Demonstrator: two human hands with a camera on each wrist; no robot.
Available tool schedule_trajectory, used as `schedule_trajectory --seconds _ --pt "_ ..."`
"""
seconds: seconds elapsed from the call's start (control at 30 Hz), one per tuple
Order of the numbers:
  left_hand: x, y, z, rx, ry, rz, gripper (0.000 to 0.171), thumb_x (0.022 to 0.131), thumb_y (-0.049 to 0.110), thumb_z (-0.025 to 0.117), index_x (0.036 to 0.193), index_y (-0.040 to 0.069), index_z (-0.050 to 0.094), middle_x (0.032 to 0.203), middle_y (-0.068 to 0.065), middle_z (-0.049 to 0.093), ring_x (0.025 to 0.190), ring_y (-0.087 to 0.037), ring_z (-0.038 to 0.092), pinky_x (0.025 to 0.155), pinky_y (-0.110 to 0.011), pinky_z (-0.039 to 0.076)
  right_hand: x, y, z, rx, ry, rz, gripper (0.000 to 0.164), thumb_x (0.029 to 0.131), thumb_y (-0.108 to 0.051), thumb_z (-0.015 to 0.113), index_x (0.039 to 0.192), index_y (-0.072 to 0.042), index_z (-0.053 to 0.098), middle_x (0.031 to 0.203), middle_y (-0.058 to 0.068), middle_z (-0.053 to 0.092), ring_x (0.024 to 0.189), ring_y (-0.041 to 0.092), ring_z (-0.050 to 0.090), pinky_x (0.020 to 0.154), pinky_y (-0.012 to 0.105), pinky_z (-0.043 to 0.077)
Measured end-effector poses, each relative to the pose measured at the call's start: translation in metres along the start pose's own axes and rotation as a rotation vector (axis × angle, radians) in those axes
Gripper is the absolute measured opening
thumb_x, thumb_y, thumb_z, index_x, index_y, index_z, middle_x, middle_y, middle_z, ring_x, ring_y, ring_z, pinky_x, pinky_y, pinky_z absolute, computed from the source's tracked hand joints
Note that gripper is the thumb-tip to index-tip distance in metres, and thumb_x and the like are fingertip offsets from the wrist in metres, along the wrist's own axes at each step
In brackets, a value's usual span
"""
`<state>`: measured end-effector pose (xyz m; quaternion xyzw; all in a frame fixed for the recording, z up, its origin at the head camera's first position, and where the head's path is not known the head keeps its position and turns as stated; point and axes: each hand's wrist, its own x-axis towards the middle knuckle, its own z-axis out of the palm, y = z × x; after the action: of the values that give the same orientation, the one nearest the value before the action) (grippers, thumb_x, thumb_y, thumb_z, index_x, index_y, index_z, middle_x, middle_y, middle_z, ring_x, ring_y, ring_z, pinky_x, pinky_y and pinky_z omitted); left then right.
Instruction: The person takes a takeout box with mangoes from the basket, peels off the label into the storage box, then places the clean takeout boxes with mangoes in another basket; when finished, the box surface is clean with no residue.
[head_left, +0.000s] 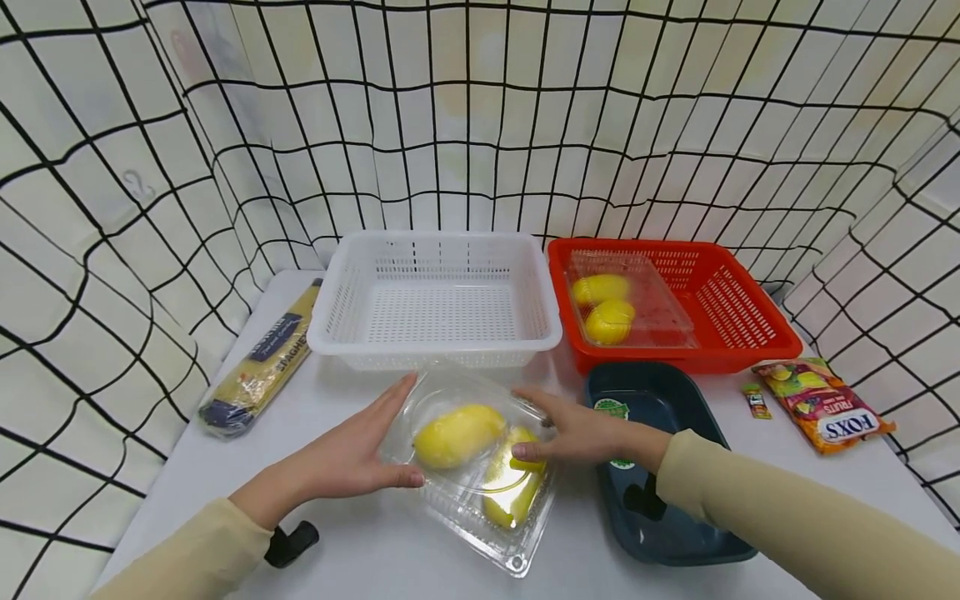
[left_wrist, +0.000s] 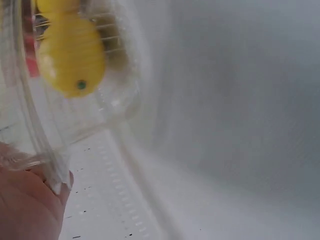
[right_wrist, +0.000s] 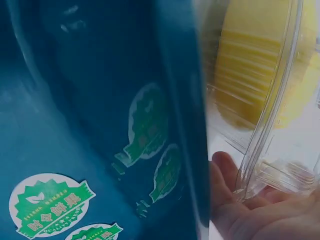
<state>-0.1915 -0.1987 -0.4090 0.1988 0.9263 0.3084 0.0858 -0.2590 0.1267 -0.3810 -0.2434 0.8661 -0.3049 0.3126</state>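
Observation:
A clear plastic clamshell box (head_left: 457, 502) with two yellow mango-like fruits (head_left: 459, 436) sits tilted between my hands in front of the white basket. My left hand (head_left: 352, 454) grips its left side, thumb at the near edge. On the right, my right hand (head_left: 577, 429) holds the opposite edge, thumb over the lid. In the left wrist view, fingers curl at the box's rim, and one yellow fruit (left_wrist: 72, 57) shows a green stem spot. The right wrist view has thumb and fingers (right_wrist: 260, 212) pinching the rim beside the dark blue tub (right_wrist: 100, 115).
A white basket (head_left: 435, 346) stands behind the box. The red basket (head_left: 735, 321) at back right holds another clear box of yellow fruits (head_left: 609, 322). Spaghetti (head_left: 262, 367) lies left; a Fox's candy bag (head_left: 825, 408) and small wrapped candy (head_left: 757, 402) lie right. Black netting surrounds the table.

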Motion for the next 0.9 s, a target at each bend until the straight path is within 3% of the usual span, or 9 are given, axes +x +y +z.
schedule_trajectory --seconds 0.17,0.4,0.57,0.67,0.8,0.9 --pt "-0.008 0.007 -0.005 0.013 0.019 0.001 0.114 0.086 0.055 0.077 0.163 -0.001 0.013 0.168 -0.025 0.02 0.152 -0.047 0.029 0.118 -0.064 0.032 -0.005 0.003 0.007 0.003 -0.009 -0.025 0.094 0.09 -0.049 0.074 0.163 -0.016 0.024 0.161 0.016 0.037 0.14 0.04 0.045 0.112 0.064 0.043" --pt "-0.019 0.013 -0.005 -0.015 0.056 -0.072 0.105 0.092 0.049 0.072 0.16 -0.008 0.017 0.166 -0.03 0.022 0.152 -0.05 0.025 0.119 -0.066 0.028 0.004 0.035 0.026 -0.044 0.004 -0.09 0.099 0.089 -0.063 0.068 0.164 -0.02 0.018 0.155 0.013 0.042 0.136 0.036 0.044 0.107 0.067 0.045" --pt "-0.019 0.012 -0.002 -0.064 0.104 -0.12 0.1 0.095 0.041 0.07 0.158 -0.012 0.014 0.164 -0.035 0.019 0.151 -0.054 0.021 0.118 -0.069 0.027 -0.02 0.004 0.032 0.04 0.013 -0.005 0.101 0.089 -0.052 0.074 0.163 -0.013 0.019 0.157 0.015 0.04 0.139 0.035 0.042 0.112 0.068 0.039" --pt "-0.018 0.015 0.003 -0.105 0.151 -0.186 0.095 0.098 0.038 0.067 0.158 -0.012 0.013 0.164 -0.035 0.02 0.151 -0.054 0.022 0.118 -0.069 0.027 -0.034 -0.012 0.038 0.09 0.033 0.007 0.098 0.091 -0.042 0.075 0.162 -0.005 0.018 0.158 0.018 0.039 0.139 0.036 0.041 0.115 0.068 0.036" --pt "-0.016 0.022 0.012 -0.125 0.221 -0.266 0.081 0.102 0.034 0.062 0.158 -0.008 0.021 0.163 -0.033 0.025 0.15 -0.052 0.026 0.118 -0.068 0.029 -0.045 -0.016 0.047 0.118 0.059 0.021 0.098 0.093 -0.038 0.074 0.161 0.0 0.014 0.157 0.023 0.037 0.139 0.038 0.041 0.114 0.069 0.036" --pt "-0.014 0.028 0.018 -0.127 0.254 -0.257 0.069 0.105 0.03 0.057 0.157 -0.006 0.028 0.162 -0.032 0.03 0.147 -0.051 0.034 0.116 -0.066 0.034 -0.046 -0.01 0.054 0.128 0.088 0.057 0.103 0.093 -0.043 0.073 0.161 0.002 0.011 0.158 0.026 0.036 0.142 0.04 0.04 0.114 0.07 0.035"
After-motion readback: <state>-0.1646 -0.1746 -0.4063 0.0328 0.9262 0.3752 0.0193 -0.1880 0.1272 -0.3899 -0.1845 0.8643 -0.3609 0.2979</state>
